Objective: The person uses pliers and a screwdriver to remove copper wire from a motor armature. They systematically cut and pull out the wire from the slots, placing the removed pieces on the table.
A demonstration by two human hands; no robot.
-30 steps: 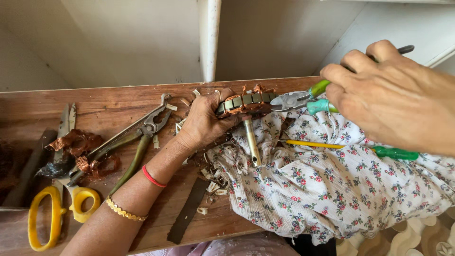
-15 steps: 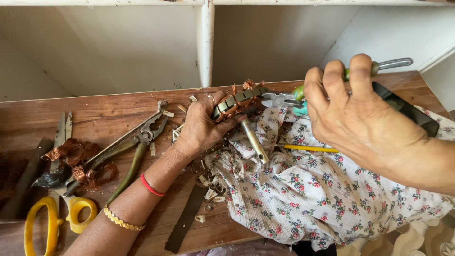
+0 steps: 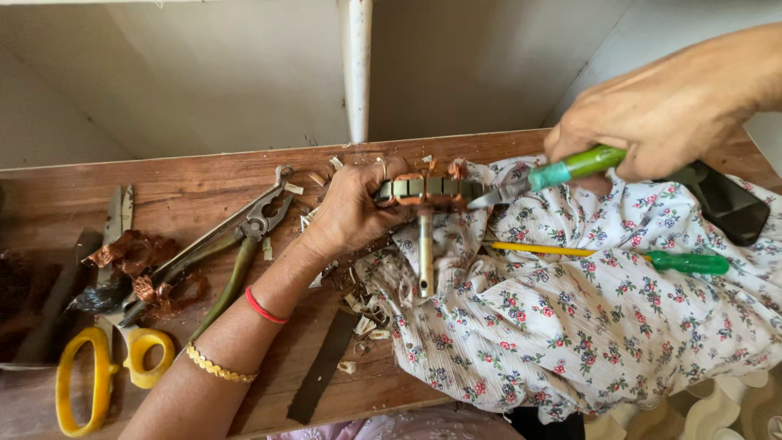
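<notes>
Two hands were in view, both busy at the far middle of the wooden bench (image 3: 204,183). The left hand (image 3: 350,213) was clenched around a motor armature (image 3: 428,189), a ring of grey segments with copper winding; its fingers covered the left part of the ring, so that part could not be made out. One brass-coloured shaft hung down from the armature onto the floral cloth (image 3: 586,326). The right hand (image 3: 664,110) gripped the green handles of side cutters (image 3: 542,177), metal tip touching the armature's right end; the handles' far ends were hidden inside the fist, and the forearm was cut off at the upper right.

One green-handled screwdriver (image 3: 611,257) with a yellow shank lay on the cloth just right of the shaft. One black object (image 3: 725,204) sat at the right edge of the cloth, partly behind the right hand, kind unclear. One pair of large pliers (image 3: 244,236) lay left of the left hand, and one pair of yellow-handled scissors (image 3: 102,371) lay near the front left corner. A tangle of copper wire (image 3: 134,257) lay toward the left edge, with dark items beside it too dim to identify. Pale scraps (image 3: 362,314) were scattered under the left wrist, too many and small to count. One dark flat strip (image 3: 322,367) lay near the front edge.
</notes>
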